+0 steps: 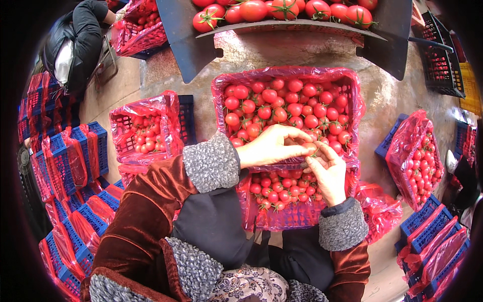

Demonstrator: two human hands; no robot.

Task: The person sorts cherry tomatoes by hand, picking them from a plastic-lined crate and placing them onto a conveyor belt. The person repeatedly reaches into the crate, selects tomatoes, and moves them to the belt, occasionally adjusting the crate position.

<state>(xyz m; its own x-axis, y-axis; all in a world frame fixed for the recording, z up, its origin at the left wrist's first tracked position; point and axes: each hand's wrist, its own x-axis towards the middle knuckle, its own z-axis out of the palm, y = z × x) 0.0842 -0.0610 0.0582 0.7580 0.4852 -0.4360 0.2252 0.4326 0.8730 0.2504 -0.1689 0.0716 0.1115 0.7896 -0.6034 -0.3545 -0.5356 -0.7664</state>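
Note:
Between my two hands is a red tomato point(309, 149), above the near edge of a large crate. My left hand point(277, 145) comes from the left with its fingers and thumb around the tomato. From the right, my right hand point(326, 170) touches the tomato's other side with its fingertips. Beneath them stands the large crate point(287, 71), lined with pink plastic film and full of tomatoes, some with green stems. Nearer my body is a second film-lined crate point(279, 222), partly filled with smaller-looking tomatoes.
A dark metal chute point(302, 27) with tomatoes overhangs the far side. Film-lined crates of tomatoes stand at left point(171, 124) and right point(400, 158). Stacked blue crates point(94, 143) line the left, others point(426, 222) the lower right. A seated person point(85, 41) is at upper left.

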